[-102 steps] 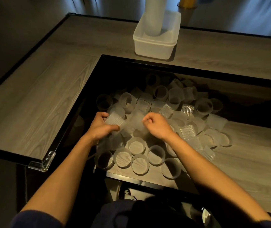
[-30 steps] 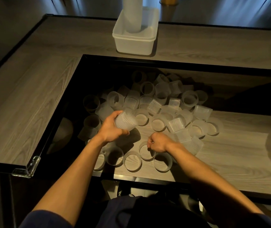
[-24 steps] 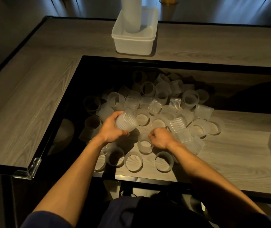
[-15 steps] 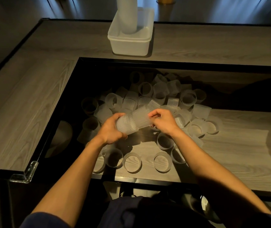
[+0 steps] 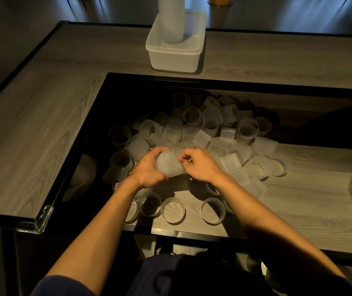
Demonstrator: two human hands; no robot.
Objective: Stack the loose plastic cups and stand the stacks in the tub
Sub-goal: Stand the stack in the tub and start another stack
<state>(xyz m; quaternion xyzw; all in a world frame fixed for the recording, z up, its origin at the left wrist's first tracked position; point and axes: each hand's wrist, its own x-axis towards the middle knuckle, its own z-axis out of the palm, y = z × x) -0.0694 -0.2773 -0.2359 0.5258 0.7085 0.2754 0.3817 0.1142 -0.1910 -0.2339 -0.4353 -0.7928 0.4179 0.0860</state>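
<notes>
Over the loose cup pile [image 5: 213, 133] we're holding a short ribbed cup stack [image 5: 169, 164] sideways, long axis left-to-right, can't tell which end's the mouth. Our left hand [image 5: 147, 170] wraps its left end, our right hand [image 5: 199, 165] pinches the right end with curled fingers.

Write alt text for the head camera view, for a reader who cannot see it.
A person's left hand and right hand grip a short sideways stack of ribbed translucent cups over a heap of loose cups on a sunken wooden surface. Farther off, a white tub holds one tall upright cup stack.
</notes>
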